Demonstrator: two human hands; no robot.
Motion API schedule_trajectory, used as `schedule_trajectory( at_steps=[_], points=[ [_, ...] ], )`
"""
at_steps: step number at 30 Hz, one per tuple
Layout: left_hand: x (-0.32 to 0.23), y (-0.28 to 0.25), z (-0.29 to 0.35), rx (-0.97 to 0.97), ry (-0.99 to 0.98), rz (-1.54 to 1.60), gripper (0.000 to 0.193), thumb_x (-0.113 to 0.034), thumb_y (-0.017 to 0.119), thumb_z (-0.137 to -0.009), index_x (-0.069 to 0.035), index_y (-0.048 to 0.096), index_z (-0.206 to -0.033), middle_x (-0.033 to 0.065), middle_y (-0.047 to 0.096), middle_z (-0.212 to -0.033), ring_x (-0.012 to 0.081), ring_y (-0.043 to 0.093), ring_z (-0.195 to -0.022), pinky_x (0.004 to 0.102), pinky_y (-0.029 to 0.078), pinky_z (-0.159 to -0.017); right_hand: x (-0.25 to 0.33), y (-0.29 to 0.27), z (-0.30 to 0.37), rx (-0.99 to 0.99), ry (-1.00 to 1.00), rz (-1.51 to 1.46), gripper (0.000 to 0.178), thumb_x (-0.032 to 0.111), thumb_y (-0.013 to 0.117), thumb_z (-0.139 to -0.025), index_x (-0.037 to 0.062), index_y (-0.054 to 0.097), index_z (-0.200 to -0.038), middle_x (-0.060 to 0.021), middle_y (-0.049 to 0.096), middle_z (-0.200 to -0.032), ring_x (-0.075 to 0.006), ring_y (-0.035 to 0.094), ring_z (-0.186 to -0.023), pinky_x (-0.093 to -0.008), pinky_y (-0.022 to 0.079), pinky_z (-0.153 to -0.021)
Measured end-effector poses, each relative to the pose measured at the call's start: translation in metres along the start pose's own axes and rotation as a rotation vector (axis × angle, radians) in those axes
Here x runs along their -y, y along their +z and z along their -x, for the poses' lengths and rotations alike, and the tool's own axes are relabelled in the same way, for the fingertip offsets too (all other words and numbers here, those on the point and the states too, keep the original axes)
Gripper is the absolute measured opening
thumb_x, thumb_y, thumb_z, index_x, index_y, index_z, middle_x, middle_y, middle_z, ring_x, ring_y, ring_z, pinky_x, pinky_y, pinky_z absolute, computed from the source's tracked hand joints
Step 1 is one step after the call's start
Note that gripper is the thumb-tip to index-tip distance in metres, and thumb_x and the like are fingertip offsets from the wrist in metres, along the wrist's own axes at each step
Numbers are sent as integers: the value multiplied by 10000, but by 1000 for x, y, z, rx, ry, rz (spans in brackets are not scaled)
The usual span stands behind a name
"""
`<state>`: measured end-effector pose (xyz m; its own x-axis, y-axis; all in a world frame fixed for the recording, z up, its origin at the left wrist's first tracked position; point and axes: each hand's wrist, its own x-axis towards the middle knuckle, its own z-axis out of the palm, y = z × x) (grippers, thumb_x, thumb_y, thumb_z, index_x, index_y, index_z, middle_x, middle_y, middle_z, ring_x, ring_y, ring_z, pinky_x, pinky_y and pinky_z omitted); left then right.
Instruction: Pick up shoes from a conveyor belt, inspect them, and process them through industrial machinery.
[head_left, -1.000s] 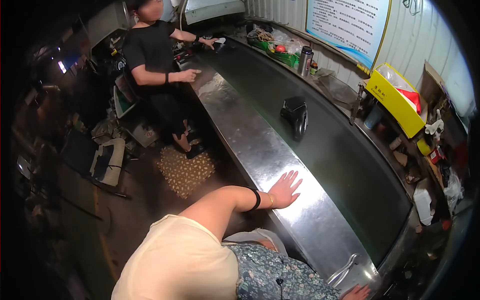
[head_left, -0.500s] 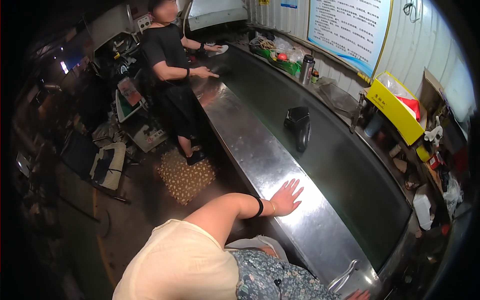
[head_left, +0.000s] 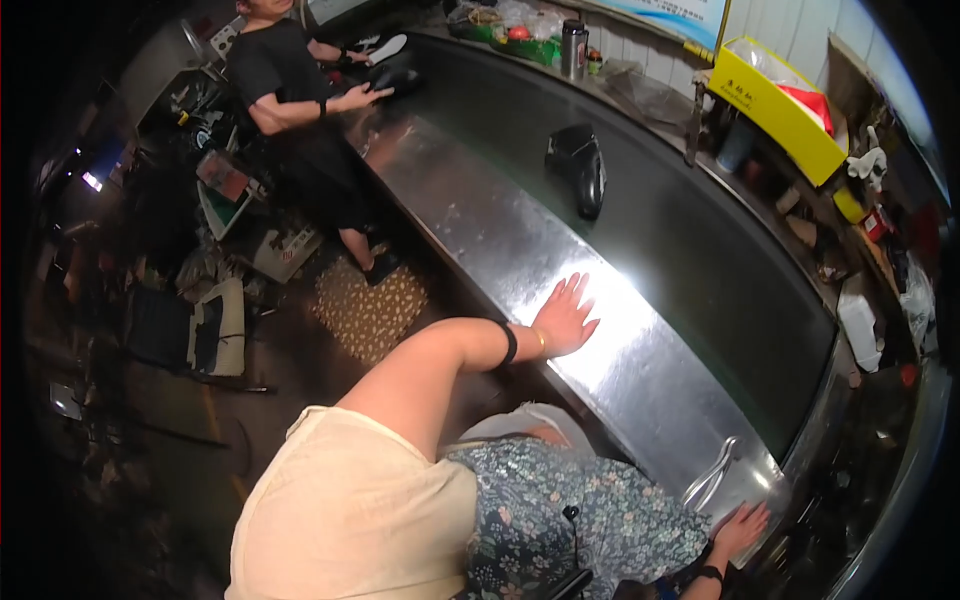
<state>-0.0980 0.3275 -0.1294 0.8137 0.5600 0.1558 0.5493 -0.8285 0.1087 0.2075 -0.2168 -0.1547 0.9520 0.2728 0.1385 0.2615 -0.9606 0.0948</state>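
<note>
My left hand (head_left: 565, 318) lies flat on the shiny metal ledge (head_left: 470, 230), fingers spread and holding nothing. Farther down the same ledge, my right hand (head_left: 740, 530) rests near its end with the fingers stretched out. A silvery metal tool with two long, thin arms (head_left: 712, 475) lies just beside the right hand; its exact kind is unclear. On the dark conveyor belt (head_left: 690, 300), past my left hand, a black shoe (head_left: 582, 175) lies by itself. At the far left end a co-worker (head_left: 280, 90) holds a white sole (head_left: 388, 48), with a dark shoe (head_left: 402, 82) near their other hand.
A yellow box (head_left: 775, 115) with red and clear wrapping stands on the cluttered right-hand shelf. Behind the belt are a metal flask (head_left: 573, 50) and a green tray (head_left: 510, 40) of odds and ends. A chair (head_left: 215, 330) and a spotted mat (head_left: 370, 310) are at left.
The view has shifted downward, so more of my right hand and forearm shows. Both hands remain flat on the ledge. The co-worker's white sole now shows more fully.
</note>
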Motion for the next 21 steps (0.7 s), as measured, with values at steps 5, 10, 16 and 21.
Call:
schedule_trajectory(
  at_steps=[5, 10, 16, 21],
  points=[
    [-5, 5, 17, 132, -14, -22, 635, -406, 411, -990, -33, 319, -1496, 291, 226, -1549, 438, 221, -1437, 519, 171, -1185, 0, 0, 12, -9, 59, -6, 563, 426, 446, -1001, 46, 473, -1416, -229, 411, -1482, -413, 389, -1350, -486, 301, -1132],
    [-17, 1, 22, 113, -27, 44, 629, -400, 387, -1001, -40, 290, -1508, 284, 206, -1559, 430, 176, -1459, 511, 141, -1198, -26, 18, 19, -211, -126, 16, 585, 478, 418, -999, 44, 529, -1375, -248, 476, -1419, -456, 437, -1279, -582, 295, -1090],
    [-7, 9, 23, 99, -46, 31, 627, -406, 380, -1004, -41, 295, -1506, 274, 216, -1559, 426, 188, -1456, 510, 152, -1196, 18, -42, 21, 26, -19, -55, 601, 503, 378, -1003, 75, 512, -1403, -229, 441, -1462, -451, 393, -1321, -575, 256, -1115],
    [-5, 3, 10, 87, -32, 11, 615, -405, 368, -1007, -40, 313, -1498, 270, 213, -1561, 420, 180, -1460, 512, 146, -1196, 13, -33, 19, -21, -38, -28, 586, 500, 380, -1005, 90, 521, -1399, -231, 460, -1445, -451, 418, -1300, -574, 280, -1101]
  ],
)
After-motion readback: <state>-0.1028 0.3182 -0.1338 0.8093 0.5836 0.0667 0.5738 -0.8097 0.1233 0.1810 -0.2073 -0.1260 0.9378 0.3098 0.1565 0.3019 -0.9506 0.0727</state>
